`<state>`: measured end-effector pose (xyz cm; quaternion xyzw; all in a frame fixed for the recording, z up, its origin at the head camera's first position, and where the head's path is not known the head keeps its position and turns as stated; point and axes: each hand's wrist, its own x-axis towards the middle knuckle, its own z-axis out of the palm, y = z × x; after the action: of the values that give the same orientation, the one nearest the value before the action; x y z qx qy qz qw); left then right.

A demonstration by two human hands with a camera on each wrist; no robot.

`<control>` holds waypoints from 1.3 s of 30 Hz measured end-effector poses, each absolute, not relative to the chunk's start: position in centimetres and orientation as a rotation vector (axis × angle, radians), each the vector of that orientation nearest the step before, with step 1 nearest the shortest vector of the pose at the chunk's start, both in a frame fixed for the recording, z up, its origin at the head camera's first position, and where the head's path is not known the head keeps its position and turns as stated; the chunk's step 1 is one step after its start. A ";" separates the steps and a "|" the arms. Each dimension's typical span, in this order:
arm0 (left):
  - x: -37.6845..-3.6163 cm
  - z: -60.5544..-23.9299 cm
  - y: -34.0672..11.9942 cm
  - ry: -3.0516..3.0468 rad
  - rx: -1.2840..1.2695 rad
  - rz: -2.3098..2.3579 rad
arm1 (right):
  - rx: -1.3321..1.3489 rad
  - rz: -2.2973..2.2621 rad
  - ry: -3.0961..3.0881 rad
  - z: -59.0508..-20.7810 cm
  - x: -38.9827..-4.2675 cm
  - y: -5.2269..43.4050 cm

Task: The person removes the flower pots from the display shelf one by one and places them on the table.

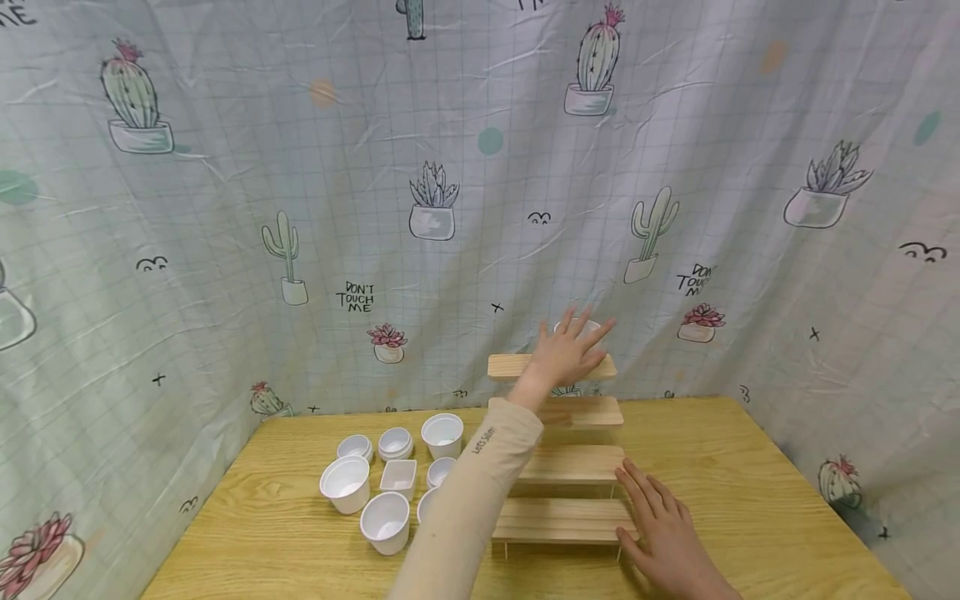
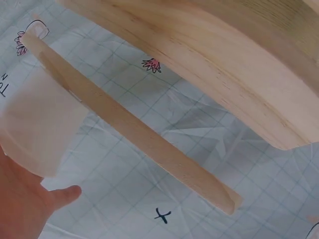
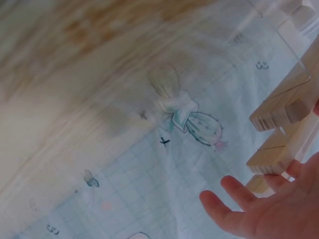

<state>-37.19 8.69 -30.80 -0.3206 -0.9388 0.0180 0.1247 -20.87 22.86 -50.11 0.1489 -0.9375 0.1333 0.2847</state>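
Yellow wood-grain table (image 1: 750, 492), backed by a creased grid-print curtain (image 1: 450, 125) with cactus motifs. Stepped shelf (image 1: 570, 462) of pale plank tiers at centre. Left hand (image 1: 566, 354) at 12 o'clock, fingers spread and loose against a translucent white cup (image 1: 588, 325) on the top tier. Right hand (image 1: 663, 533) at 5 o'clock, flat and relaxed beside the lowest plank. Glossy white plastic cups (image 1: 390, 479), round and square, clustered at 9 o'clock.
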 end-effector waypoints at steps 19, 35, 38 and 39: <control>-38.0 -31.5 8.4 -2.722 -0.909 0.064 | 0.396 0.356 -2.512 -50.1 -20.8 22.7; -36.1 -31.1 7.4 -2.582 -0.952 0.141 | 0.384 0.370 -2.526 -50.1 -20.7 22.8; -35.7 -31.1 7.3 -2.541 -0.956 0.172 | 0.384 0.367 -2.528 -50.1 -20.8 22.8; -35.5 -31.1 7.3 -2.527 -0.960 0.179 | 0.384 0.366 -2.530 -50.0 -20.8 22.8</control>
<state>-35.54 7.27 -31.05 -0.3462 -0.9110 0.0645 0.2147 -20.81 22.84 -50.04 0.1427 -0.9411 0.1361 0.2746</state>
